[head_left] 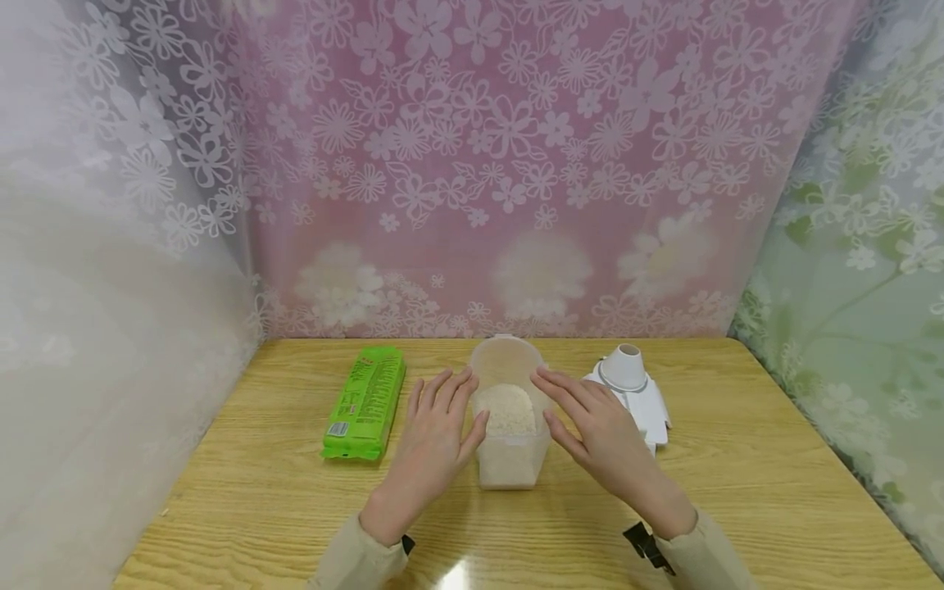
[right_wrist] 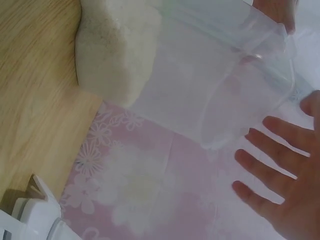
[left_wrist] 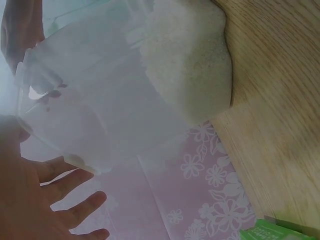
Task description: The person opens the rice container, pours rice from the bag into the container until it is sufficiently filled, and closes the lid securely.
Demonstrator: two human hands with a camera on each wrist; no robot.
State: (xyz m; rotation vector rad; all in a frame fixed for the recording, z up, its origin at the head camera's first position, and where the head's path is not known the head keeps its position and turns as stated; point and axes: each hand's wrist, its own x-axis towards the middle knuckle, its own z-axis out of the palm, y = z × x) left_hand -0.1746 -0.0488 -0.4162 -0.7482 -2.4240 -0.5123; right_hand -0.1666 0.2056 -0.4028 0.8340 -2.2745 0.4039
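A translucent plastic container (head_left: pixel 509 463) stands upright on the table, its lower part filled with white, rice-like grains (head_left: pixel 506 410). My left hand (head_left: pixel 431 430) is on the container's left side near the rim, fingers extended and spread. On the other side is my right hand (head_left: pixel 601 430), its fingers likewise straight and apart. In the left wrist view, the left fingers (left_wrist: pixel 75 195) lie close to the rim; whether they touch it I cannot tell. The right wrist view has the right fingers (right_wrist: pixel 265 170) spread beside the rim, holding nothing.
To the left lies a bright green printed packet (head_left: pixel 365 401). A white plastic device with a cone-shaped top (head_left: pixel 625 369) sits to the right, partly behind my right hand. Flowered curtains (head_left: pixel 501 164) enclose the wooden table (head_left: pixel 243 492) at the back and both sides.
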